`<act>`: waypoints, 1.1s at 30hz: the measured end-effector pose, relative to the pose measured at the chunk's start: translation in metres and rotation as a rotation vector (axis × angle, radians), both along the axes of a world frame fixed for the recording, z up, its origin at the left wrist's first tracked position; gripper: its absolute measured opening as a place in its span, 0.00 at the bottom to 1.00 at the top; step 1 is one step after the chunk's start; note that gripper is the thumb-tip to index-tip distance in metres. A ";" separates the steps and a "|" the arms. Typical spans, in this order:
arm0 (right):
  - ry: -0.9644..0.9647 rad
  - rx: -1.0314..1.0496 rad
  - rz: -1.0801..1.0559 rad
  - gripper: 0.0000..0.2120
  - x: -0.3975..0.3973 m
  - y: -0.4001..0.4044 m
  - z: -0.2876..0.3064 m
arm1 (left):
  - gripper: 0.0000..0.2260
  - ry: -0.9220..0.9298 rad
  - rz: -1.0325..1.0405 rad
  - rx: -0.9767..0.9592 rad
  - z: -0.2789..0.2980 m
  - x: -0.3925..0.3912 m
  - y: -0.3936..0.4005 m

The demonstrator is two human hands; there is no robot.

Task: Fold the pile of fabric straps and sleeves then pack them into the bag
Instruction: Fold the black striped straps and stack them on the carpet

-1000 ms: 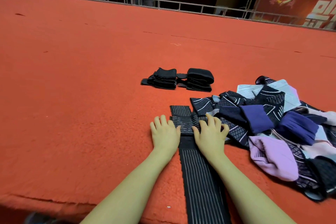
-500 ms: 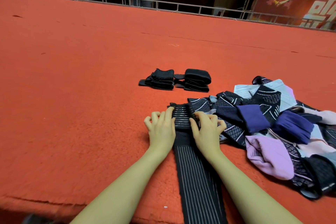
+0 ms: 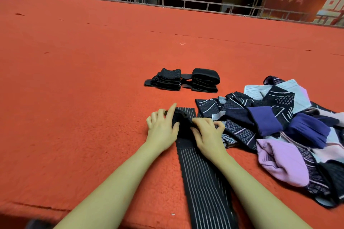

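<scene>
A long black strap with thin pale stripes lies on the red carpeted tabletop, its long axis running from the near edge away toward the far side, leaning slightly left as it goes. Its far end is doubled back into a small dark fold between the two hands. The left hand rests at the left edge of that fold, index finger stretched out straight along the fabric, the other fingers bent; its thumb presses against the strap's side. The right hand sits on the right edge of the fold with fingers curled over the fabric, pinching it (the blur there hides the exact grip). Just right of the hands, touching the strap's far part, sprawls a loose pile of sleeves in black patterned, navy, purple, lilac and pale grey cloth. Farther away, well apart from the hands, two folded black bundles sit side by side.
</scene>
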State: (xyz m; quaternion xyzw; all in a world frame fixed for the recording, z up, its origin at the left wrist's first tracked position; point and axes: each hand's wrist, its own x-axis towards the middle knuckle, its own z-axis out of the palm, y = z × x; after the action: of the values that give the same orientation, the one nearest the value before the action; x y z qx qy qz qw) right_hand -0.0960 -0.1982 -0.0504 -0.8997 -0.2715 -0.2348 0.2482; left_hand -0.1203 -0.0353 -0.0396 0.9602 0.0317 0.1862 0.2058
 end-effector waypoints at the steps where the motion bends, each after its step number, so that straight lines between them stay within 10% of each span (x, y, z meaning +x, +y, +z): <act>1: -0.016 -0.001 0.005 0.11 0.001 0.000 0.003 | 0.25 -0.005 -0.039 0.012 0.002 0.003 0.003; 4: -0.047 0.007 0.025 0.08 0.002 -0.003 0.011 | 0.17 -0.041 -0.152 0.017 0.005 0.012 0.015; 10: 0.194 -0.146 -0.046 0.34 0.013 0.002 0.016 | 0.10 -0.113 0.082 -0.170 0.013 0.022 0.028; 15: 0.115 -0.575 -0.135 0.29 0.016 0.008 0.006 | 0.14 -0.030 0.204 -0.065 0.016 0.033 0.029; 21: 0.004 -0.541 0.032 0.24 0.011 0.002 0.003 | 0.17 -0.017 0.203 -0.024 0.005 0.037 0.028; 27: 0.186 -0.675 0.121 0.42 0.014 0.007 0.008 | 0.18 -0.002 0.175 0.045 -0.008 0.032 0.026; 33: 0.199 -0.648 0.104 0.40 0.010 0.011 0.009 | 0.14 -0.296 0.143 0.041 -0.010 0.031 0.022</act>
State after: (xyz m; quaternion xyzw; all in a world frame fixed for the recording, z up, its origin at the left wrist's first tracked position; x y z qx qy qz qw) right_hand -0.0860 -0.1868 -0.0411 -0.9352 -0.3521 -0.0344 -0.0134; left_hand -0.0895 -0.0135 -0.0494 0.9216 0.0653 0.3402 0.1749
